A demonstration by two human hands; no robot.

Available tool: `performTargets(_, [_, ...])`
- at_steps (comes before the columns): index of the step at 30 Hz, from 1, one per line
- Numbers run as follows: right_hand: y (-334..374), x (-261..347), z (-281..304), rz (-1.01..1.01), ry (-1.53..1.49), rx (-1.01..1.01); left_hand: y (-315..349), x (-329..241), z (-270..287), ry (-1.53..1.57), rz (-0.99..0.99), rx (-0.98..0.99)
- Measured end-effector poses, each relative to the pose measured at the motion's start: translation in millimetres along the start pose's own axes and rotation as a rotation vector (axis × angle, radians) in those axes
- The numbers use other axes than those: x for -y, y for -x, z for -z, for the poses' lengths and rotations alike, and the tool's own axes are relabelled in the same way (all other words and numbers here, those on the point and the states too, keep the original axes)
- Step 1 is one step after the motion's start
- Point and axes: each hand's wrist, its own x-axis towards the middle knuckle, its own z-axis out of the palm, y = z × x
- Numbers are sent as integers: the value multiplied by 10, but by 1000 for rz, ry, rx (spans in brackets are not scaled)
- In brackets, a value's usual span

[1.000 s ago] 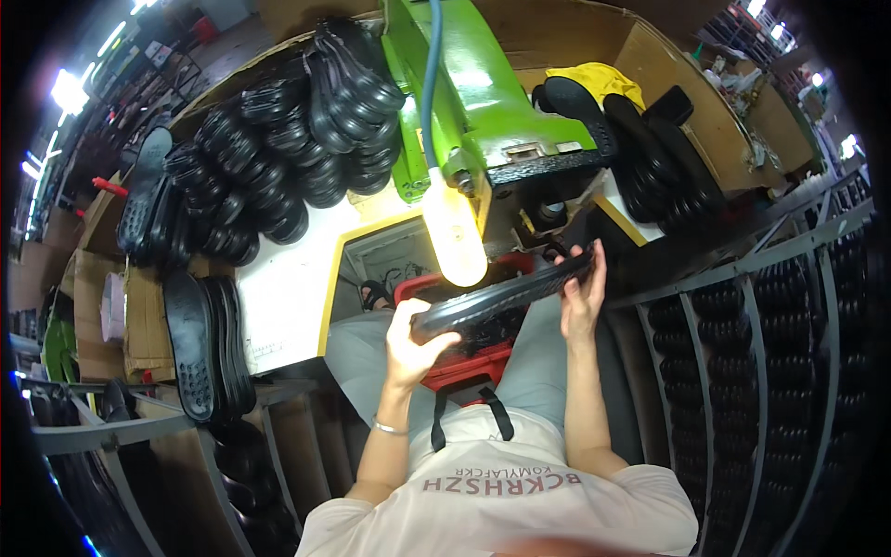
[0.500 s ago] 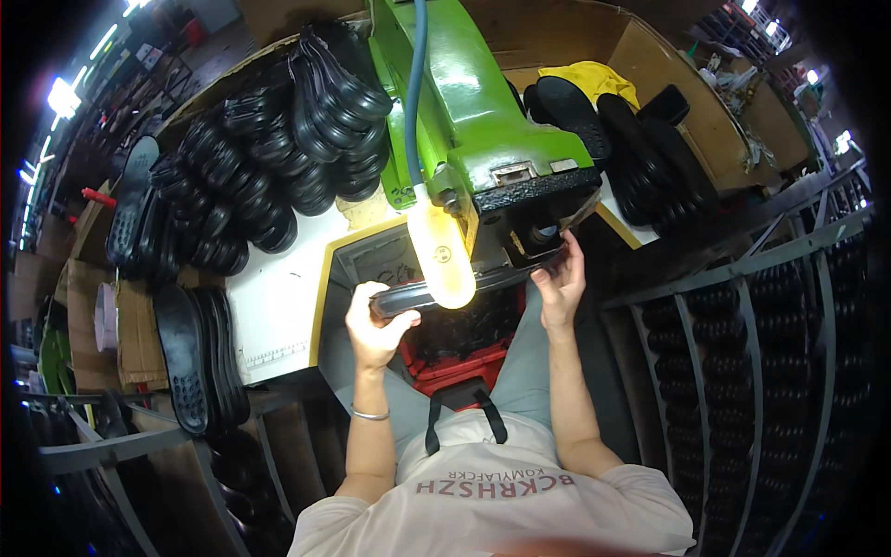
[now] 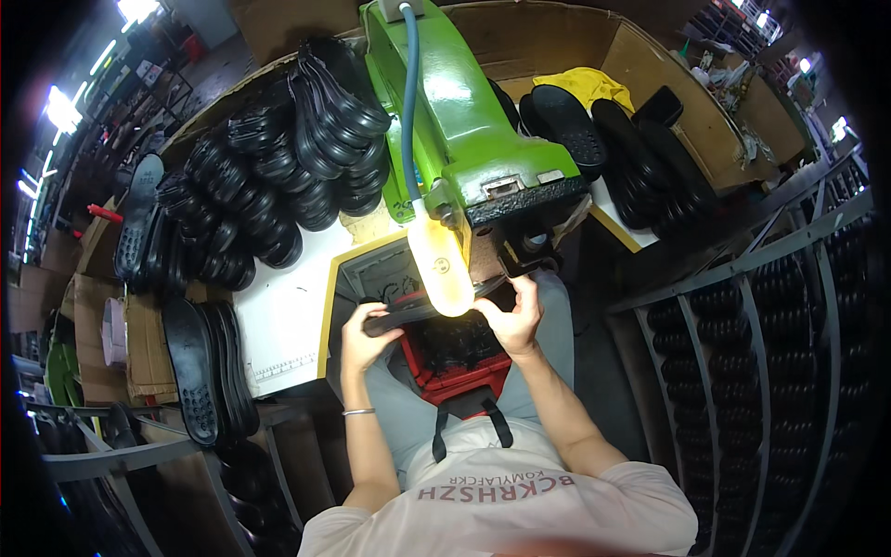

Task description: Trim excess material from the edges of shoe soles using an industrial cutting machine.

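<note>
Between my hands, a black shoe sole (image 3: 401, 318) is held on edge below the head of a green machine (image 3: 509, 172). My left hand (image 3: 364, 336) grips one end, thumb in front and fingers behind. My right hand (image 3: 516, 318) is closed on the sole nearer its other end, close to the machine's dark working part (image 3: 529, 246). A glowing yellow-white lamp (image 3: 442, 265) on a blue-grey cable hangs in front and hides the sole's middle.
Piled black soles (image 3: 278, 158) cover the white table (image 3: 283, 316) on the left; others (image 3: 640, 158) lie at the right by a yellow cloth (image 3: 587, 88). Beneath my hands is a red bin (image 3: 436, 381) with dark scraps. Metal racks (image 3: 752, 371) of soles flank me.
My right hand has moved left and a little down along the sole, closer to my left hand. The sole's left end has dropped slightly and it is turned differently.
</note>
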Motion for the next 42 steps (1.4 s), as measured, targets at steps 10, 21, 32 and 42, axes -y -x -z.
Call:
performTargets(10, [40, -115, 49, -25, -38, 17, -143, -495, -1087, 104, -278, -119])
performTargets(21, [746, -1281, 487, -1124, -1050, -78, 38, -582, -1701, 862, -26, -118])
performTargets(32, [-428, -544, 1078, -455, -286, -203, -144, -824, -1070, 313, -304, -110])
performTargets(42, [-290, 82, 624, -326, -362, -36, 125, -763, -225, 809, -62, -229])
